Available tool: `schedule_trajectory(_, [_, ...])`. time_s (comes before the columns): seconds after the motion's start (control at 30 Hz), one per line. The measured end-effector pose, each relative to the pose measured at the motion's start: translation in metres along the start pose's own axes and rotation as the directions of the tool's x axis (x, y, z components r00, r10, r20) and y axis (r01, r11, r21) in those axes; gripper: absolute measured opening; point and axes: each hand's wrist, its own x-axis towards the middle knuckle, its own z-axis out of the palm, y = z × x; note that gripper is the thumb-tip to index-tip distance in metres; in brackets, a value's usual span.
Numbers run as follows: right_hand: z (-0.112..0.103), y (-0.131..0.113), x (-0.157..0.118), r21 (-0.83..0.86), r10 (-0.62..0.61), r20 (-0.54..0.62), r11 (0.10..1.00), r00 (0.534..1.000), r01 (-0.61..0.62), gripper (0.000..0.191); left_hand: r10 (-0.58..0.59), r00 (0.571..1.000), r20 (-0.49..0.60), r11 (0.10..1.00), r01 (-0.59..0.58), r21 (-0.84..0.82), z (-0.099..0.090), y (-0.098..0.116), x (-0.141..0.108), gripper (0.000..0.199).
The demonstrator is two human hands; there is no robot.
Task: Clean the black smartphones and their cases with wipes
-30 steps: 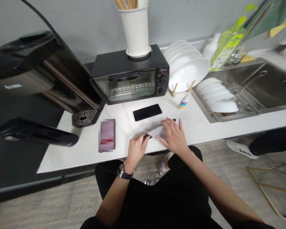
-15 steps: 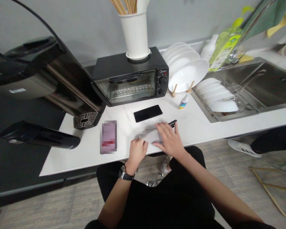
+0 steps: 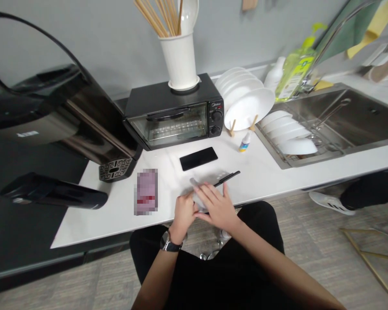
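The right hand (image 3: 216, 205) covers much of the pale sheet-like thing (image 3: 198, 200) and the near end of the thin black object (image 3: 227, 178), so we cannot tell how the two meet or what the whole object is. We lose the left hand's (image 3: 184, 212) fingertips behind the right, and cannot make out either hand's grip. Coarse blocks mask the purple item (image 3: 146, 189). We find the print on the small bottle (image 3: 245, 143) too small to read, and the label on the green bottle (image 3: 295, 74) blurred. The picture's edges cut off the chopsticks (image 3: 151, 18), the faucet (image 3: 338, 26), the dark machine (image 3: 93, 110), the other person's leg (image 3: 367, 189) and the gold metal frame (image 3: 358, 249).
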Motion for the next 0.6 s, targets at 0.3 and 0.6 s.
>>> schedule_trajectory(0.3, [-0.016,0.028,0.035,0.004,0.300,-0.109,0.953,0.948,-0.301,0.059,0.026,0.998,-0.056,1.000,-0.026,0.003,0.001,0.006,0.002,0.022])
schedule_trajectory(0.6, [-0.008,0.017,-0.010,-0.050,0.056,-0.019,0.997,0.998,-0.057,0.071,0.027,0.999,-0.026,0.997,-0.025,0.068,0.002,0.001,-0.004,0.031])
